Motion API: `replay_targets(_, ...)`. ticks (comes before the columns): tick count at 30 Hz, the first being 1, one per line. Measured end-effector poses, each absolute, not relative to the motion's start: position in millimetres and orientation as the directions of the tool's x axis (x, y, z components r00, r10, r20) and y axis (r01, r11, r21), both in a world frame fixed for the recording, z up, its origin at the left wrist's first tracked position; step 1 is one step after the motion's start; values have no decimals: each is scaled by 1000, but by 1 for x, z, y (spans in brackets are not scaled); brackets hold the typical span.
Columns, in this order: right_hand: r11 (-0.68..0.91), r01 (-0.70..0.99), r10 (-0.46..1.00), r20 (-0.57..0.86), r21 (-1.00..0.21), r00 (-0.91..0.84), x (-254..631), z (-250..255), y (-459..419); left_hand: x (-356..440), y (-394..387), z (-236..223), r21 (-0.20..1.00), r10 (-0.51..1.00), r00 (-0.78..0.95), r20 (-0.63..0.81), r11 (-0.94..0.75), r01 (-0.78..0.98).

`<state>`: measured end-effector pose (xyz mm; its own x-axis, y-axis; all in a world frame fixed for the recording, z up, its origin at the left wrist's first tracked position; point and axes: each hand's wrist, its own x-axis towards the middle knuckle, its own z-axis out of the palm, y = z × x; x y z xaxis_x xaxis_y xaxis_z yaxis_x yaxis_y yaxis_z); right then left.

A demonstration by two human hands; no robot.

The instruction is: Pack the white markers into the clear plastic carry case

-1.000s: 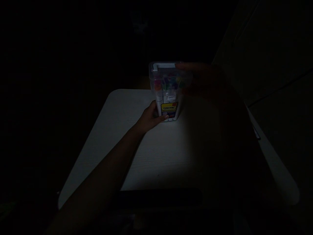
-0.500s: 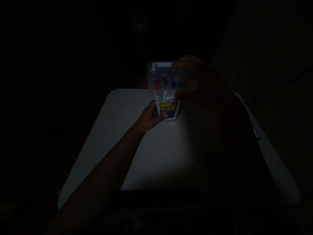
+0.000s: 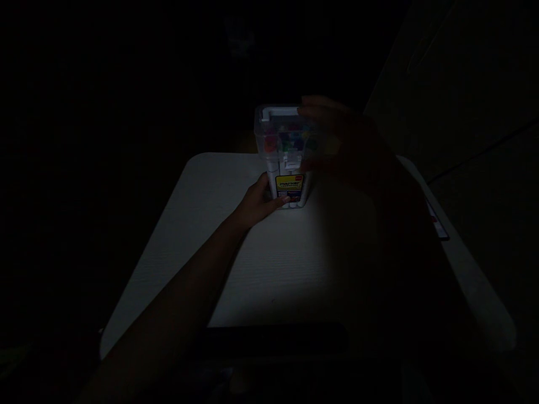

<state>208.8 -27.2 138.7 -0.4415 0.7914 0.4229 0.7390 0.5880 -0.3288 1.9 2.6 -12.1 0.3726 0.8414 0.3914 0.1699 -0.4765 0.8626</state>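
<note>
Standing upright on white tabletop [image 3: 269,264], clear plastic marker case [image 3: 289,180] looks stiff, slick, fairly heavy (packed with markers [image 3: 270,145]); left hand [image 3: 255,203] clasps low, likely surest hold; right hand [image 3: 351,137] at lid [image 3: 263,133], grip unclear.

Passage over worktop [image 3: 273,258] between the forearms, up to the marker box [image 3: 289,188]; left hand [image 3: 255,203] blocks its lower left; right hand [image 3: 332,134] crowds its upper right.
</note>
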Motion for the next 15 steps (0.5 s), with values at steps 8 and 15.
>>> replay_targets(8,605,712,784,423,-356,-455,203,135,-28,2,3,-10,860,833,384,398,-484,160)
replay_targets(15,627,660,778,379,-413,-501,208,136,-26,1,4,-15,861,840,367,400,-481,163)
